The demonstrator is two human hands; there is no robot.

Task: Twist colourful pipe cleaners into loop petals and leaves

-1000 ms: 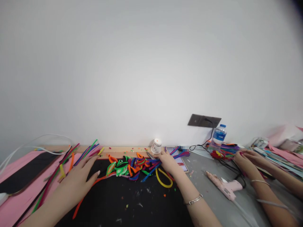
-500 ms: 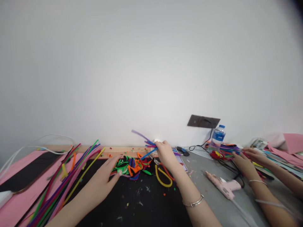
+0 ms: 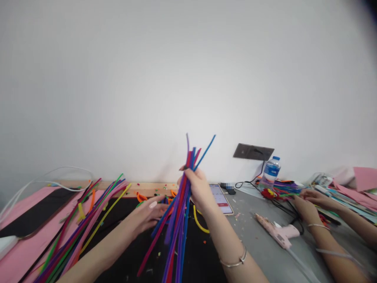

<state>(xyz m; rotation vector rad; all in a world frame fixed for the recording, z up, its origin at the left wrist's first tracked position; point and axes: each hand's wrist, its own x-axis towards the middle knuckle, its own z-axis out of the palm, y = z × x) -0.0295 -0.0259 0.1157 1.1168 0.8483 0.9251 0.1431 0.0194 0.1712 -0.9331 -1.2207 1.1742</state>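
Note:
My right hand [image 3: 200, 190] is closed around a bundle of purple, blue and red pipe cleaners [image 3: 178, 232]. Their short ends point up against the wall and the long ends fan out downward over the black mat [image 3: 126, 251]. Just left of the bundle, my left hand [image 3: 149, 214] has its fingers apart, close to the hanging stems; whether it touches them I cannot tell. Bits of orange pipe cleaner [image 3: 141, 196] show behind it, most of that pile being hidden by my hand and the bundle. A yellow pipe cleaner loop [image 3: 200, 222] lies partly behind my right wrist.
More long pipe cleaners [image 3: 85, 232] lie at left on pink sheets beside a black panel [image 3: 35, 212]. To the right are a phone [image 3: 222, 199], a pink glue gun [image 3: 277, 230] with its cord, and a water bottle [image 3: 269, 173]. Another person's hands [image 3: 308, 204] work at far right.
My right hand has swung the bundle from lying sideways to upright, its long ends now hanging down. My left hand has shifted right, off the pile of bits toward the bundle.

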